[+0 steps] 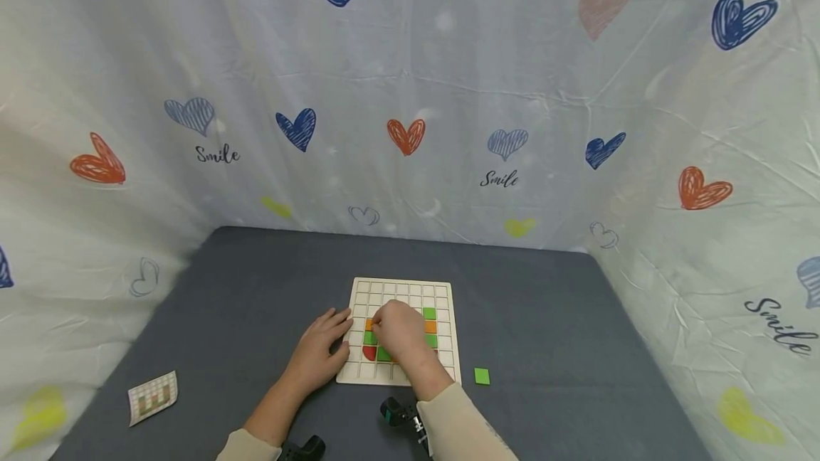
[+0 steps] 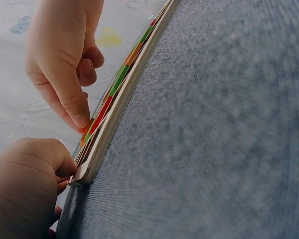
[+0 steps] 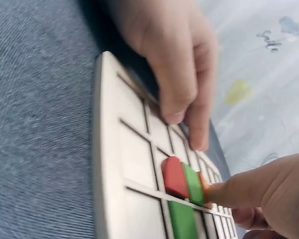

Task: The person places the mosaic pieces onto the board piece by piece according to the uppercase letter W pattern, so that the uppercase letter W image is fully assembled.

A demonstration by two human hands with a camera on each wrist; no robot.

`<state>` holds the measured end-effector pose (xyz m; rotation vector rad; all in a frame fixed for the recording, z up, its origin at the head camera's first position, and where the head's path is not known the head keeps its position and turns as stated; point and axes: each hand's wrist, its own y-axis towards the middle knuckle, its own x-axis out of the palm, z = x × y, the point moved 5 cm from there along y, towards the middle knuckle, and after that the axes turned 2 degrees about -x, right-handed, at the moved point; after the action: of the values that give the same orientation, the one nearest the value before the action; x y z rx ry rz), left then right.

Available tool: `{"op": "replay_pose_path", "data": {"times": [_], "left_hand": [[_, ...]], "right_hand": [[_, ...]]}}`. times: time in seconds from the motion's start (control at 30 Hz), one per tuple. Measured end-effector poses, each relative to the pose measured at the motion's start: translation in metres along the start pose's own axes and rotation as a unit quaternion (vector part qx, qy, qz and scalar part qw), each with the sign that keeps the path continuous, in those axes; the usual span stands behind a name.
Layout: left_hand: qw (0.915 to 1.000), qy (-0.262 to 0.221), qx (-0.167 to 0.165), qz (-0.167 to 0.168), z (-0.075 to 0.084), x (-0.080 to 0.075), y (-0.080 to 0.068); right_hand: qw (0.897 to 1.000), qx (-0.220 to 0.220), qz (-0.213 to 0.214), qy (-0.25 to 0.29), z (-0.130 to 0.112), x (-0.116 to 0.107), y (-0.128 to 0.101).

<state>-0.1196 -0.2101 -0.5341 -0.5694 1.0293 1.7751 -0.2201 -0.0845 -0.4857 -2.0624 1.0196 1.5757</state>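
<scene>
Orange tile [image 1: 369,324] half-hidden under r. hand [image 1: 400,333]

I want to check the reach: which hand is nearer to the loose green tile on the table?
Right. The right hand is over the grid board, which lies beside the green tile; the left hand rests at the board's far left edge.

Left hand [image 1: 322,353] resting flat against left edge of pale wooden grid board [image 1: 402,289] on dark grey tabletop [image 1: 551,333]. Right hand [image 1: 400,331] pressing down over green, orange, red square tiles [image 1: 430,326] in board. Loose green square tile [image 1: 482,375] lying just right of board. Small printed pattern card [image 1: 152,397] lying well apart at left.
</scene>
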Motion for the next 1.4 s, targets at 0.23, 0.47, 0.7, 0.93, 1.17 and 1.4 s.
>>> {"op": "replay_pose_path", "data": {"times": [0.23,0.47,0.7,0.93,1.17,1.4], "left_hand": [[1.0000,-0.002,0.000,-0.003,0.001,0.001,0.000],[1.0000,0.001,-0.006,0.000,0.000,0.000,0.001],[0.9998,0.003,-0.010,-0.015,0.000,0.004,-0.001],[0.9997,0.002,-0.021,-0.016,-0.002,0.002,0.002],[0.9996,0.008,-0.017,-0.020,-0.001,0.002,0.003],[0.9996,0.005,-0.021,-0.017,0.002,0.000,0.002]], "right_hand": [[1.000,0.011,0.017,-0.017,0.000,0.005,-0.002],[0.999,0.015,0.017,-0.026,0.001,0.005,0.000],[0.998,0.044,0.008,0.034,0.018,-0.006,-0.022],[0.995,0.066,0.042,0.066,0.045,-0.044,-0.069],[0.993,0.097,0.046,0.049,0.084,-0.060,-0.113],[0.985,0.166,0.020,0.035,0.122,-0.060,-0.139]]}}
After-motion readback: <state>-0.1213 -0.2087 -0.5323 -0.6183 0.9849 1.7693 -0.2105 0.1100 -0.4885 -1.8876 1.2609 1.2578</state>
